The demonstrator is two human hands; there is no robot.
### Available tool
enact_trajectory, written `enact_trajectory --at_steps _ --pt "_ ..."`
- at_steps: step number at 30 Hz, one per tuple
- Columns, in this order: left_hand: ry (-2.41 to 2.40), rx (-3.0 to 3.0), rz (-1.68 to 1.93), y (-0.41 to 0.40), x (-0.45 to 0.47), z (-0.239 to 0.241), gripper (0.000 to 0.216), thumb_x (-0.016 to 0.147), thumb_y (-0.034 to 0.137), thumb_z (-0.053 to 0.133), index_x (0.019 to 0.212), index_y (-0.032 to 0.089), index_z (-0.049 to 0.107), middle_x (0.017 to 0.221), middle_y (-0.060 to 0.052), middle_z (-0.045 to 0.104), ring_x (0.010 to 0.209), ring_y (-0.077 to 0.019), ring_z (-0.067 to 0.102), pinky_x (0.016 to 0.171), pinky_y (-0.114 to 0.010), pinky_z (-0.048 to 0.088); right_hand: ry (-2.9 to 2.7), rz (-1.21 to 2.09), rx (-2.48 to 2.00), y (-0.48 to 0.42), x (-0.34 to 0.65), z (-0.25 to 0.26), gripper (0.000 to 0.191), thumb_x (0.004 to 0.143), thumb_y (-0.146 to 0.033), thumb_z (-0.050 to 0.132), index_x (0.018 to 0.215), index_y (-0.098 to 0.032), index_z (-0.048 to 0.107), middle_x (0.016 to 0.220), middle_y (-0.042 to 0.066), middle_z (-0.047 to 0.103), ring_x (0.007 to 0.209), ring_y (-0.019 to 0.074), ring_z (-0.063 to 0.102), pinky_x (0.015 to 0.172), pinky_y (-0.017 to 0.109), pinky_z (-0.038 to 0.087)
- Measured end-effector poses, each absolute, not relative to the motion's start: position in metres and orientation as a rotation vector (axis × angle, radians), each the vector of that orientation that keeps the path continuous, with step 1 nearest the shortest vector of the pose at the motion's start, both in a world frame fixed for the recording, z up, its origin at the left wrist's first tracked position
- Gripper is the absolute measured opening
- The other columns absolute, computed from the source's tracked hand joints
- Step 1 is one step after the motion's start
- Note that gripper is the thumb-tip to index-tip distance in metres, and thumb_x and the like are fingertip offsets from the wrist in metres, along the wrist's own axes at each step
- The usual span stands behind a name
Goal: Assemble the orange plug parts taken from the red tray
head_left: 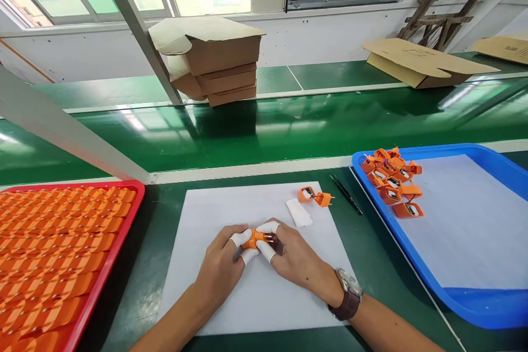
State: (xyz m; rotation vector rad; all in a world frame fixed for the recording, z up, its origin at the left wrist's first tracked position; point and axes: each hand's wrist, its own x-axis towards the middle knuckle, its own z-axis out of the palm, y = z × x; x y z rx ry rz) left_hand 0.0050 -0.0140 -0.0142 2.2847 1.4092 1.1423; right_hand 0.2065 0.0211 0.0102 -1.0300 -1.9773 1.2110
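An orange plug housing (252, 238) is held just above a white sheet (231, 308), with metal prongs showing at its right end. My left hand (225, 256) pinches its left end between white-cotted fingers. Its right end is gripped by my right hand (289, 250), also wearing white finger cots. Part of the housing is hidden behind the fingertips. Farther back on the sheet lies an opened orange housing in two pieces (307, 194), joined by wires. Beside it is a small stack of white paper slips (299, 213).
To the left, a red tray (139, 198) carries rows of orange housings (61, 253). A blue tray (437, 291) at right holds several opened orange housings (390, 176) on paper. Black tweezers (346, 194) lie between sheet and blue tray. Cardboard boxes (226, 60) stand behind the green belt (289, 137).
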Motion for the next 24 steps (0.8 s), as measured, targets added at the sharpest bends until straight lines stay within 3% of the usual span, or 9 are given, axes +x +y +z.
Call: enact_trajectory --at_steps 5,10,16,24 --pt "1.387 2.282 1.192 -0.013 0.011 -0.011 0.034 0.089 0.01 0.063 0.119 0.025 0.058 0.111 -0.01 0.066 0.098 -0.0252 0.069 0.071 -0.039 0.064 -1.97 1.238 -1.022 0.023 0.206 0.012 0.02 0.093 -0.016 0.053 0.108 -0.025 0.062 0.102 0.003 0.065 0.08 0.0173 0.059 0.072 0.033 0.051" --pt "1.384 2.31 1.171 -0.013 0.016 -0.007 0.036 0.088 0.004 0.061 0.119 0.023 0.057 0.11 -0.011 0.065 0.099 -0.0237 0.066 0.074 -0.038 0.062 -1.806 1.463 -0.972 0.031 0.205 0.009 0.019 0.091 -0.018 0.056 0.106 -0.024 0.065 0.103 0.003 0.067 0.084 0.0167 0.064 0.074 0.032 0.055" --pt "1.323 2.278 1.128 -0.012 0.014 -0.006 0.036 0.09 0.009 0.064 0.121 0.023 0.053 0.109 -0.01 0.064 0.098 -0.0229 0.065 0.075 -0.038 0.061 -1.667 1.695 -0.879 0.041 0.206 0.007 0.016 0.086 -0.027 0.066 0.101 -0.021 0.066 0.1 0.003 0.069 0.093 0.0188 0.068 0.084 0.035 0.057" --pt "1.357 2.146 0.993 -0.012 0.003 -0.009 0.039 0.088 0.018 0.069 0.121 0.025 0.05 0.116 -0.007 0.063 0.105 -0.0221 0.065 0.087 -0.04 0.06 -1.794 1.554 -0.919 0.037 0.208 0.004 0.019 0.088 -0.019 0.06 0.106 -0.023 0.065 0.102 0.002 0.068 0.091 0.0172 0.067 0.082 0.033 0.056"
